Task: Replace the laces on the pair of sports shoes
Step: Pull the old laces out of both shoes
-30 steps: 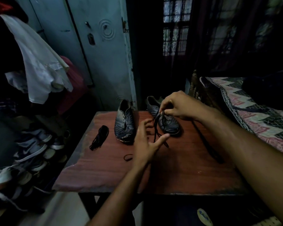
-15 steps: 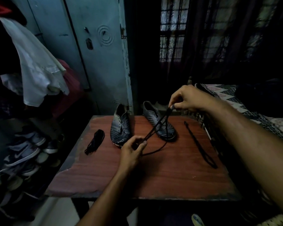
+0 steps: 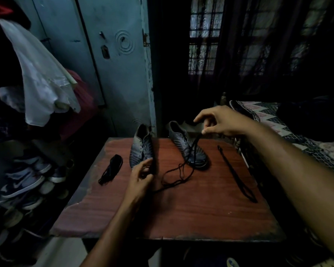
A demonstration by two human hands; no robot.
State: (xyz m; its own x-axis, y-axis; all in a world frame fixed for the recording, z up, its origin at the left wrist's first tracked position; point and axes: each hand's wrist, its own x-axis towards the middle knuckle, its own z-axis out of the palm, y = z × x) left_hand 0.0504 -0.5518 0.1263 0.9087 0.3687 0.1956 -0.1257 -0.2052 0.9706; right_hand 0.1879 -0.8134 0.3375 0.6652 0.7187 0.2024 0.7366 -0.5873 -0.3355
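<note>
Two dark sports shoes stand at the far side of a reddish-brown table [image 3: 181, 212], the left shoe [image 3: 141, 149] and the right shoe [image 3: 187, 147]. A black lace [image 3: 181, 170] runs from the right shoe's toe area and lies slack in loops on the table. My right hand [image 3: 218, 122] pinches its upper end above that shoe. My left hand [image 3: 141, 176] rests by the left shoe's toe, fingers curled around the lace's other end. A bundled black lace [image 3: 111, 169] lies left of the shoes, and a long straight lace [image 3: 235, 174] lies to the right.
A pale blue metal cupboard [image 3: 104, 64] stands behind the table. Clothes [image 3: 41, 79] hang at the left above a pile of shoes [image 3: 25, 182] on the floor. A bed with a zigzag cover [image 3: 297, 128] borders the table on the right.
The lace was taut between my hands; now it hangs slack in loops on the table. My right hand lifted slightly and spread its fingers, my left hand drew back toward me.
</note>
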